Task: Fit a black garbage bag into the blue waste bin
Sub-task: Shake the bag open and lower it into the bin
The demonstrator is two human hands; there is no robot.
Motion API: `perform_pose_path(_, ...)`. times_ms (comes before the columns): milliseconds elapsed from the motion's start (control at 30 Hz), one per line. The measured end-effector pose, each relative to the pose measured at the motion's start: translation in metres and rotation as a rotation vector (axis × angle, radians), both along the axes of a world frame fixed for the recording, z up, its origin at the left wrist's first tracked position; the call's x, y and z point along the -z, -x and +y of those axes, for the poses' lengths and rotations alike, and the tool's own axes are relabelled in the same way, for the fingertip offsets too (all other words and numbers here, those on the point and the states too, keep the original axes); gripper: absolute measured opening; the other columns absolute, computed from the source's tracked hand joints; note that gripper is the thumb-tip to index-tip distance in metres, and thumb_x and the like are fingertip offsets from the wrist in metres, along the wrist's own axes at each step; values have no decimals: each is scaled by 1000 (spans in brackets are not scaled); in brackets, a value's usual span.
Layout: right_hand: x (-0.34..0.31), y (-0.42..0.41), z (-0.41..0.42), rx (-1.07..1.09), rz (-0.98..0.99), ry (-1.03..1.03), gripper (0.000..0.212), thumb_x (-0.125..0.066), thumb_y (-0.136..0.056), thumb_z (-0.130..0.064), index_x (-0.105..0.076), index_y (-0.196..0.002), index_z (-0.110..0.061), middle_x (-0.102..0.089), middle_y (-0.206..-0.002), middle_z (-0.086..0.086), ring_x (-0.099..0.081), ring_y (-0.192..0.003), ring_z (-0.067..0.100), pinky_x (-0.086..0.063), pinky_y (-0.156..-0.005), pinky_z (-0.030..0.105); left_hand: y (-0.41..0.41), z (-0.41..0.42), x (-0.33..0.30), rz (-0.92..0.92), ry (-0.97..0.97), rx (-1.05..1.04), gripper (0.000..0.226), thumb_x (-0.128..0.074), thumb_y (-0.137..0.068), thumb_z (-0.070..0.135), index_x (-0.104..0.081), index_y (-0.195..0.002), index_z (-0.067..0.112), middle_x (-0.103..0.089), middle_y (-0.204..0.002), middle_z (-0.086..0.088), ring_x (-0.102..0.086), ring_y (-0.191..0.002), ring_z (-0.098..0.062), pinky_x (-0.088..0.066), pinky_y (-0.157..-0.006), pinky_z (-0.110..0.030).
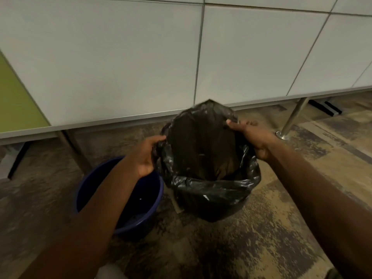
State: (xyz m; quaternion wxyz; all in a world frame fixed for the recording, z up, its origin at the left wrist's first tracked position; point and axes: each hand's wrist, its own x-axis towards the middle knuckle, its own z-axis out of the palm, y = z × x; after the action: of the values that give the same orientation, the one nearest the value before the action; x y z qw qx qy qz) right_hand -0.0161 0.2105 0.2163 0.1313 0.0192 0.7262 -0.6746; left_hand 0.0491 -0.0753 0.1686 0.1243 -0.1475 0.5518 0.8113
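Note:
A black garbage bag (213,190) stands open on the carpet, its mouth held wide. The near edge is folded outward over something round that the plastic hides. My left hand (146,156) grips the bag's left edge. My right hand (252,135) grips its far right edge, and between the two hands the back of the bag is pulled up to a peak. A blue waste bin (157,200) stands on the floor just left of the bag, dark inside, partly hidden by my left forearm.
A white panelled cabinet front (120,61) runs across the back, raised off the floor. A chrome leg (289,119) stands at the right, a green panel (18,101) at the far left. Patterned brown carpet (251,238) surrounds the bins.

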Motion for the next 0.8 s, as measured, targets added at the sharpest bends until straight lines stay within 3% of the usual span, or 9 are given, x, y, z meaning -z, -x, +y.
perform_pose_path(133,-35,-2,-41,-83,15,166,28,-65,-102,-27,-77,-113,-4,-81,-109,15,-78,-105,31,-60,-98,45,-6,-21,-41,64,28,-78,28,-55,-100,25,-76,-103,7,-79,-97,-10,-74,-88,-25,-61,-80,-34)
perform_pose_path(167,-43,-4,-51,-101,12,206,27,-63,-104,-25,-77,-112,-3,-82,-104,14,-79,-99,29,-62,-94,43,-10,-27,-50,74,50,-109,31,-53,-102,26,-78,-100,8,-80,-95,-10,-75,-86,-26,-60,-79,-34)
perform_pose_path(267,-62,-11,-80,-168,-6,338,25,-58,-106,-21,-74,-100,-4,-80,-79,7,-78,-68,17,-63,-62,27,-28,-44,-76,136,86,-184,38,-55,-101,27,-85,-85,11,-80,-91,-11,-77,-78,-25,-58,-78,-34)
perform_pose_path(333,-68,-16,-95,-190,0,378,26,-60,-105,-21,-73,-110,1,-80,-90,14,-79,-76,21,-64,-67,32,-41,-54,-86,177,126,-216,32,-56,-102,27,-82,-91,11,-81,-89,-8,-78,-74,-22,-58,-71,-31)
perform_pose_path(400,-71,-20,-107,-206,17,408,38,-64,-102,-21,-68,-127,8,-75,-120,25,-75,-100,32,-64,-94,47,-56,-65,-90,194,141,-258,27,-56,-102,28,-77,-100,12,-81,-91,-7,-78,-75,-21,-59,-65,-27)
perform_pose_path(467,-72,-25,-120,-228,38,424,42,-64,-101,-19,-66,-131,10,-68,-132,30,-70,-109,38,-55,-106,53,-69,-77,-93,204,140,-292,29,-57,-101,30,-76,-110,12,-81,-102,-9,-78,-85,-24,-58,-70,-30)
perform_pose_path(633,-68,-27,-142,-259,47,456,40,-66,-100,-19,-68,-128,9,-69,-130,31,-67,-124,46,-49,-112,59,-90,-95,-94,229,146,-387,28,-56,-102,29,-77,-108,11,-81,-101,-8,-78,-84,-23,-59,-72,-29)
perform_pose_path(733,-64,-31,-156,-296,22,479,27,-63,-103,-17,-71,-117,4,-77,-111,23,-76,-104,35,-55,-106,55,-99,-107,-93,225,143,-432,31,-56,-101,29,-77,-114,10,-80,-111,-12,-76,-96,-29,-58,-83,-34)
perform_pose_path(800,-61,-35,-167,-322,13,483,28,-63,-103,-18,-71,-118,4,-78,-110,22,-78,-102,34,-57,-104,53,-104,-115,-93,208,146,-469,31,-57,-101,30,-80,-108,11,-80,-109,-11,-77,-95,-29,-58,-83,-34)
